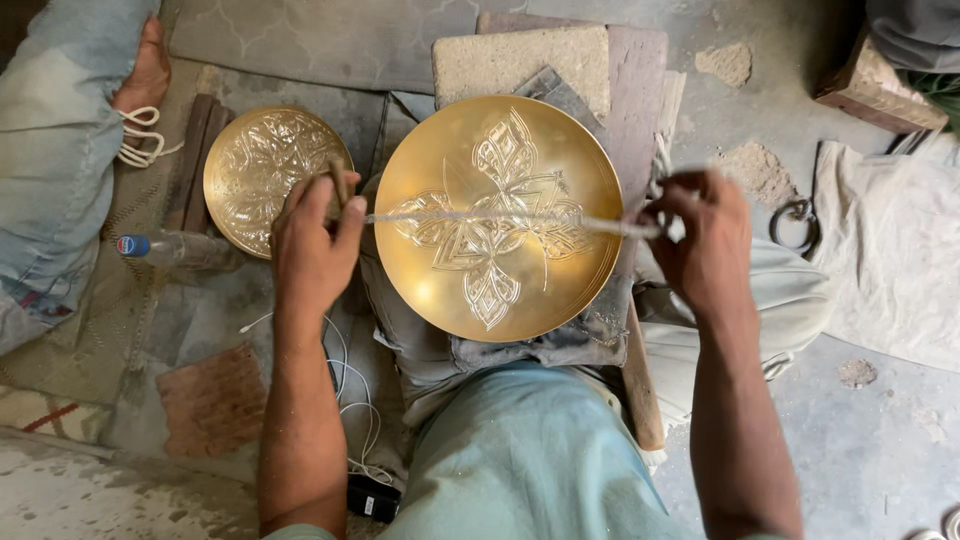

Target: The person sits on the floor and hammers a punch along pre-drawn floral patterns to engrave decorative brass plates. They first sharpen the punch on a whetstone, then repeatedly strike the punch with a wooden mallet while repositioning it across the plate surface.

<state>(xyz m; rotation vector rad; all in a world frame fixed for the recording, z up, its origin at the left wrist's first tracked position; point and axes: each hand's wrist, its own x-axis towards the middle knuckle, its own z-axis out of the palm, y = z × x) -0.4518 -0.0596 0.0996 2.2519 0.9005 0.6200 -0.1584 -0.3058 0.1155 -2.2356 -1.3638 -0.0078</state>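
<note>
A large round brass bowl [498, 215] with an engraved flower pattern lies on grey cloth in front of me. Across its middle runs a thin pale cord or strip [600, 226], pulled straight from side to side. My left hand [312, 245] pinches one end at the bowl's left rim and also holds a small stick-like tool. My right hand [705, 240] grips the other end just past the right rim.
A smaller engraved brass plate [268, 170] rests to the left beside a plastic bottle [175, 248]. Stone blocks [520, 60] lie behind the bowl. A person's foot [148, 70] is at upper left. A metal ring [797, 225] and pale cloth [890, 250] lie at right.
</note>
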